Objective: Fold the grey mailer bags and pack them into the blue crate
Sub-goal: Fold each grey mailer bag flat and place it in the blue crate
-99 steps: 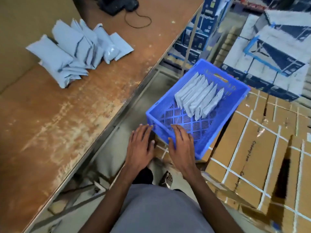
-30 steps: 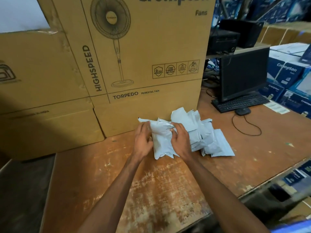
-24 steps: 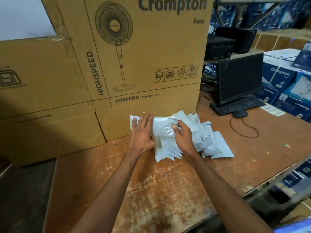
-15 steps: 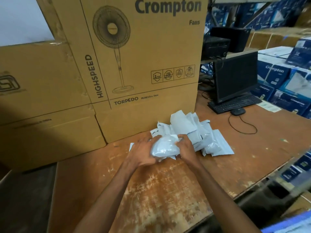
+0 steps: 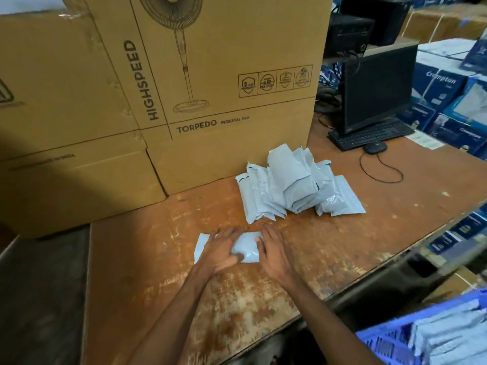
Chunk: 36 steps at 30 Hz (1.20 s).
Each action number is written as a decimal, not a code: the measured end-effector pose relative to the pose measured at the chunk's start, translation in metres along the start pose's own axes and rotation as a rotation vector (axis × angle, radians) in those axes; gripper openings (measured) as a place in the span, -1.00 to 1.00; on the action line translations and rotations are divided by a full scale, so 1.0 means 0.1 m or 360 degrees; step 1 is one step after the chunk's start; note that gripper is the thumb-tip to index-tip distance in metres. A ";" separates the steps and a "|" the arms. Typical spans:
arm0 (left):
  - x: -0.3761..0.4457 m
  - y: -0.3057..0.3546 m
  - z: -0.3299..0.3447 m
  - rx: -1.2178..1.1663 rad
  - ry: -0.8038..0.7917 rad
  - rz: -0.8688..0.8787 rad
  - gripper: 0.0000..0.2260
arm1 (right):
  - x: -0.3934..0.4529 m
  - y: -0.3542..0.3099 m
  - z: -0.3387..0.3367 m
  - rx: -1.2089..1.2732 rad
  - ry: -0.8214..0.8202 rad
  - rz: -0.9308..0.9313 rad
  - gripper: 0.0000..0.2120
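1. At the lower right corner, nearest the camera, part of the blue crate (image 5: 382,343) is seen below the table edge, with grey bags (image 5: 448,335) already lying inside it; that corner is blurred.
2. Two bare forearms are extended from the bottom edge over the worn wooden table (image 5: 158,299).
3. One grey mailer bag (image 5: 246,247) is laid flat on the table between the hands, well apart from the crate.
4. The left hand (image 5: 220,252) is laid on the left part of this bag, fingers spread forward and the thumb pressed against the bag's bulging middle; nothing is enclosed by the fingers. A flat flap of the bag (image 5: 201,246) is left showing to the left of this hand.
5. The right hand (image 5: 272,255) is rested on the bag's right end, fingers mostly straight and pressed down; the thumb is placed on top of the bag. No curled grasp is seen.
6. Just beyond the hands, a pile of unfolded grey mailer bags (image 5: 295,188) is heaped on the table, its far side against a large brown carton (image 5: 224,88) printed with "HIGHSPEED" and "TORPEDO" and a drawing of a pedestal fan.
7. A second brown carton (image 5: 66,127) is stood to the left of the first.
8. Farther right on the table, a black keyboard (image 5: 371,134), a wired mouse (image 5: 374,148) and a dark monitor (image 5: 379,85) are set.
9. Behind them, blue and white boxes (image 5: 448,101) are stacked.
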State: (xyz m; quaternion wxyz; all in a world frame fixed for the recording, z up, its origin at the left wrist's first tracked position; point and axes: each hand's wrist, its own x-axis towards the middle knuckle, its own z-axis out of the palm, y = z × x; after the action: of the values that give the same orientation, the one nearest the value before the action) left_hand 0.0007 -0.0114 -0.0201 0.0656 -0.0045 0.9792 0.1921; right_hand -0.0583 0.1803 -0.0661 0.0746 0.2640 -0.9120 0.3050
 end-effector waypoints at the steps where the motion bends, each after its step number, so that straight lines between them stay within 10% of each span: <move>1: 0.03 0.01 0.00 -0.0064 0.0054 -0.0009 -0.28 | 0.01 -0.03 -0.01 -0.0068 0.0000 -0.0030 -0.51; 11: 0.04 0.03 0.42 0.0207 0.0432 -0.0125 -0.45 | 0.04 -0.14 0.17 -0.0016 -0.0170 0.0006 -0.41; 36: 0.08 -0.07 0.46 0.0119 0.0431 -0.0074 -0.43 | 0.04 -0.22 0.20 -0.0364 -0.0081 0.0020 -0.40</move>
State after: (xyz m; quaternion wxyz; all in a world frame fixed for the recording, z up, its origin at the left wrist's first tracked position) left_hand -0.0013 -0.0003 -0.0663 -0.0626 -0.0506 0.9852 0.1514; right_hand -0.0494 0.1522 -0.0699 0.0792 0.2556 -0.9441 0.1927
